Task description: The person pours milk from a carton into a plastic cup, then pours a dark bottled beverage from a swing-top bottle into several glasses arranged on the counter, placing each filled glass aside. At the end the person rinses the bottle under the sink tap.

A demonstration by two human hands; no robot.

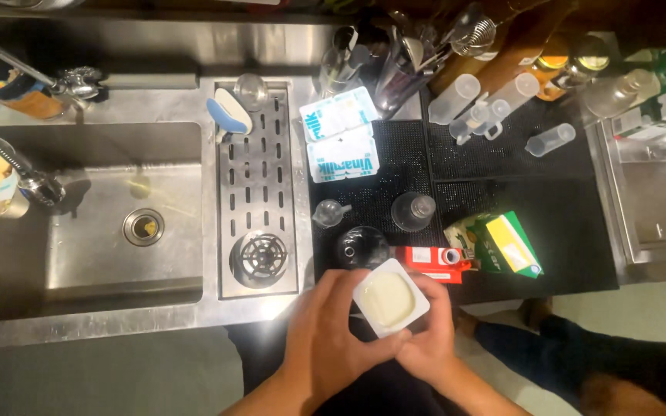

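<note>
Yogurt cup [390,298], small, square and white with rounded corners, sat open-topped near the front edge of the counter, its pale cream contents smooth and filling it almost to the rim. Both hands grasped it: the left hand [331,330] wrapped the left side with fingers curled beneath, and the right hand [432,333] clasped the right side, thumb lying along the near edge.

Just beyond the cup stood a dark round bottle [361,246] on the black rubber mat [564,231], with a flat red carton [432,262] to its right and a green and yellow carton [506,244] further right. A clear glass bottle [412,211] stood a little farther back. To the left lay the slotted steel drain tray [260,192], and left of that the steel sink [102,223].

Farther off, two white and blue yogurt packs [341,135] lay side by side, clear plastic measuring cylinders [495,104] rested on the mat to the right, and a holder of metal bar tools [395,58] stood at the back.
</note>
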